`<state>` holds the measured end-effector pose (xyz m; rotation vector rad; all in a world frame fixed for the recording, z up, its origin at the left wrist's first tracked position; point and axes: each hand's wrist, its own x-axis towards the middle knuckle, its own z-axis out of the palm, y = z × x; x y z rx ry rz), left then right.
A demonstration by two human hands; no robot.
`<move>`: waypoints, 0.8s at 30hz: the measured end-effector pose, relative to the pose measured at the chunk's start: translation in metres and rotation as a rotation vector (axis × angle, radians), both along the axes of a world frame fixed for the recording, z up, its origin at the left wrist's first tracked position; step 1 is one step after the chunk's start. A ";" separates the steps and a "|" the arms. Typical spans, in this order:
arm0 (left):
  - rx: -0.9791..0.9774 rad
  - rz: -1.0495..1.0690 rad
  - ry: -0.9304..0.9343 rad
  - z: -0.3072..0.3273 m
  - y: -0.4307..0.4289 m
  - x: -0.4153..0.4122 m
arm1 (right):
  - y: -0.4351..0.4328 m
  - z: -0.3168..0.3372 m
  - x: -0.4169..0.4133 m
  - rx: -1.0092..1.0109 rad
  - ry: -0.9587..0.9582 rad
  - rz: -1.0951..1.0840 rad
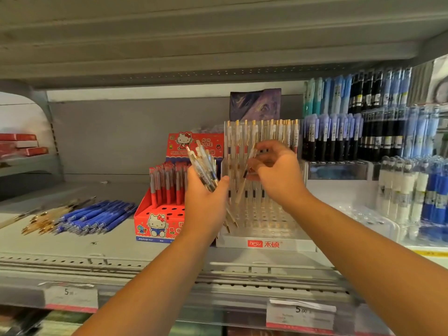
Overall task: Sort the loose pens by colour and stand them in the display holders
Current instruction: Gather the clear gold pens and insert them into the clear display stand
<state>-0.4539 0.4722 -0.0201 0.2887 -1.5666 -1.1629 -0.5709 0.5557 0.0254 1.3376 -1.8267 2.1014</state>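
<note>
The right hand is pinching one clear pen, tilted, tip pointing down at free holes of the clear holder directly below, near the shelf's front edge. The left hand is gripping a bundle of pens just beside it.

The person's bare forearms are both raised and extended forward, converging toward the hands. The left hand has its back to the camera, with fingers curled round a bundle of pens. The right hand is slightly higher and pinches a single pen between thumb and fingertips. The hands are close together.
</note>
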 end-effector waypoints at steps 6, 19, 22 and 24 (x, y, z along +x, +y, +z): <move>-0.103 -0.078 -0.099 0.003 -0.005 0.006 | -0.014 -0.003 -0.004 0.050 0.077 -0.033; -0.045 -0.002 -0.220 0.003 -0.029 0.025 | -0.034 -0.023 0.002 0.388 0.389 -0.144; -0.052 -0.040 -0.232 0.003 -0.028 0.025 | -0.031 -0.023 0.003 0.401 0.397 -0.160; -0.051 -0.038 -0.225 0.002 -0.029 0.025 | -0.030 -0.025 0.004 0.396 0.408 -0.183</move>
